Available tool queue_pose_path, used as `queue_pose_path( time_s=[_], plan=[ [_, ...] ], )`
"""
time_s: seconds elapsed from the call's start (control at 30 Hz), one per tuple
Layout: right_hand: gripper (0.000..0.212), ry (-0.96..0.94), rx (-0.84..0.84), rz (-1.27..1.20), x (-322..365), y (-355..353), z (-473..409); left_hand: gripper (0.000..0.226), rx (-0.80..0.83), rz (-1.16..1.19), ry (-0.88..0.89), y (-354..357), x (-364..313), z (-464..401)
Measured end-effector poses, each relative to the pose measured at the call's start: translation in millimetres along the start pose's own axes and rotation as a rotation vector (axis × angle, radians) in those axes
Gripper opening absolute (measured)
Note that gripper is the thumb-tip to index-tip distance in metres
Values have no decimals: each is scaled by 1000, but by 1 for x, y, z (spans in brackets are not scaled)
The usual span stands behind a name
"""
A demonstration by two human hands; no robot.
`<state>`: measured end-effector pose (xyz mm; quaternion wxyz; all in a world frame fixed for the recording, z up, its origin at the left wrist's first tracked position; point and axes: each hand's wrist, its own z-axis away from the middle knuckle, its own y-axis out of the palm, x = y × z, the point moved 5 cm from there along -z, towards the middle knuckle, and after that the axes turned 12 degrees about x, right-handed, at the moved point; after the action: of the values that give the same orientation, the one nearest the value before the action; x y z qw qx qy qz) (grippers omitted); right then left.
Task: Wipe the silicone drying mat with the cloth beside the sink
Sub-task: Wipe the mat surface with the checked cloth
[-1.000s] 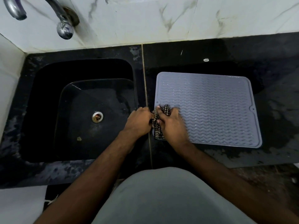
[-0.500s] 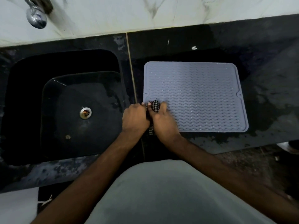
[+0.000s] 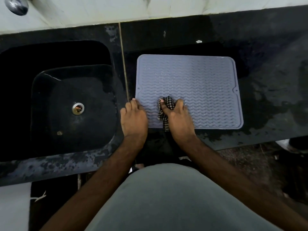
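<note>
A grey silicone drying mat (image 3: pixel 196 84) with wavy ridges lies flat on the black counter, right of the sink. My right hand (image 3: pixel 179 119) presses a bunched black-and-white checked cloth (image 3: pixel 167 105) onto the mat's near-left part, and the cloth's tail hangs over the mat's front edge. My left hand (image 3: pixel 134 119) rests palm down on the mat's near-left corner, fingers together, holding nothing.
A black sink (image 3: pixel 73 104) with a metal drain (image 3: pixel 78 108) lies to the left. A chrome tap (image 3: pixel 16 5) shows at the top left. The wet black counter (image 3: pixel 270 97) stretches right of the mat, against a white marble wall (image 3: pixel 150 9).
My right hand has slid the cloth to the right, further onto the mat. My left hand has let go of the cloth and now lies flat on the mat's corner.
</note>
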<state>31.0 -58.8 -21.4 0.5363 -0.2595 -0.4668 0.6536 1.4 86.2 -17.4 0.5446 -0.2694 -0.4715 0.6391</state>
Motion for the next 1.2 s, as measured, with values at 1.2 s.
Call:
queue_pose_path(
  time_s=[1.2],
  plan=[
    [62,96,-29,-112,-131,-11,25,85,-93,379,153,1,-128,2]
  ],
)
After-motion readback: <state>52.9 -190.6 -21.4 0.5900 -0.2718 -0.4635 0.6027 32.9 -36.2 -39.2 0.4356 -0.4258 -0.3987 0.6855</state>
